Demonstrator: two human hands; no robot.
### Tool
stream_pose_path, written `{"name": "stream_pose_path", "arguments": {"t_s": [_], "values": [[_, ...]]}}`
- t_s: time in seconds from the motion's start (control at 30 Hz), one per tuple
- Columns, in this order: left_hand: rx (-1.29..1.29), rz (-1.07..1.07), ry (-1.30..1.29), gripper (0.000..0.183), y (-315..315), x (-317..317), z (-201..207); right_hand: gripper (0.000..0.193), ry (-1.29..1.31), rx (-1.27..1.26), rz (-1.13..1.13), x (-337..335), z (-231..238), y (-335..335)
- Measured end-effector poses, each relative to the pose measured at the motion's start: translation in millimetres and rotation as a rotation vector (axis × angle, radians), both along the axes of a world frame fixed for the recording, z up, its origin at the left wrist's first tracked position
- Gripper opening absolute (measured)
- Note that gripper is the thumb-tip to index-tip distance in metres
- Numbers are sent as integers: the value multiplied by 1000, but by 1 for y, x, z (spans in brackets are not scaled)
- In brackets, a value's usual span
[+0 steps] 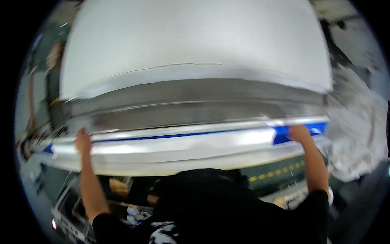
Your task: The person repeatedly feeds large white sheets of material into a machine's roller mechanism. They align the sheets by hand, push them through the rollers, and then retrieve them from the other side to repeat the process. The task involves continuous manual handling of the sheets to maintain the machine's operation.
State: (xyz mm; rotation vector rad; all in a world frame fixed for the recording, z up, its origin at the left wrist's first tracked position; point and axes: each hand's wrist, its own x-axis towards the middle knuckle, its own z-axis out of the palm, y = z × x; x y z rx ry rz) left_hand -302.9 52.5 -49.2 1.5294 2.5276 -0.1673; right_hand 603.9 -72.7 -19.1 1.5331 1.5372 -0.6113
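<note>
The long, glossy white-and-blue strip (183, 144) lies crosswise, its axis from nine to three o'clock. The bare left hand (83, 142) touches it toward nine, the bare right hand (300, 133) toward three; whether fingers grip, I cannot tell.

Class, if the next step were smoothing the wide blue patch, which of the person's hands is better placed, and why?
Probably the right hand: it is over the wide blue patch, while the left hand is near the opposite end of the long white piece.
</note>
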Motion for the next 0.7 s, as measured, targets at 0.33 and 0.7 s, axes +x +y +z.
{"name": "stream_pose_path", "arguments": {"t_s": [0.33,0.7], "values": [[426,-468,82,47,90,84,37,16,419,377,-190,-157,27,59],[-84,11,276,39,118,-21,57,17,635,350,12,-328,43,148]]}}
